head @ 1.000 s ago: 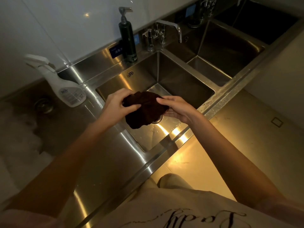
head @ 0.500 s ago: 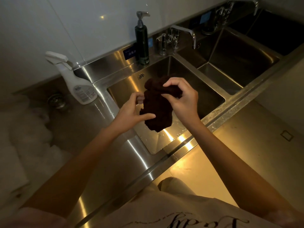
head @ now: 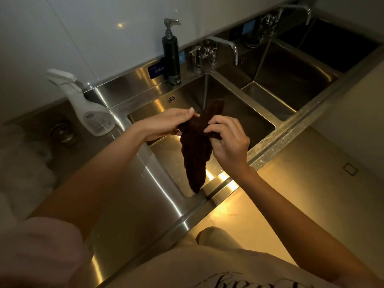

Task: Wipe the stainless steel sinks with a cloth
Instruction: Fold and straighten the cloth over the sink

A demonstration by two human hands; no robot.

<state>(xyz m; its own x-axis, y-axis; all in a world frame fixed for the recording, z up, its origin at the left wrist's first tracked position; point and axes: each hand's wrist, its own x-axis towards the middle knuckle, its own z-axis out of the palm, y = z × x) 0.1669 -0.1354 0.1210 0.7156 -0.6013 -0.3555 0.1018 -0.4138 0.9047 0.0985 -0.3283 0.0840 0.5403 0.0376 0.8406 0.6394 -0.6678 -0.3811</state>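
A cloth (head: 196, 150) hangs over the near sink (head: 245, 113), held between both hands. A spray bottle (head: 89, 109) stands left of it, a pump bottle (head: 171, 57) behind, another sink (head: 291, 80) right.

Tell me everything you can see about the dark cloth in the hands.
The cloth is dark brown, nearly black, and looks like soft textile. It is bunched, not spread. The left hand and the right hand pinch its upper part above the nearest sink. One end points up; the longer end hangs to a point, touching nothing else.
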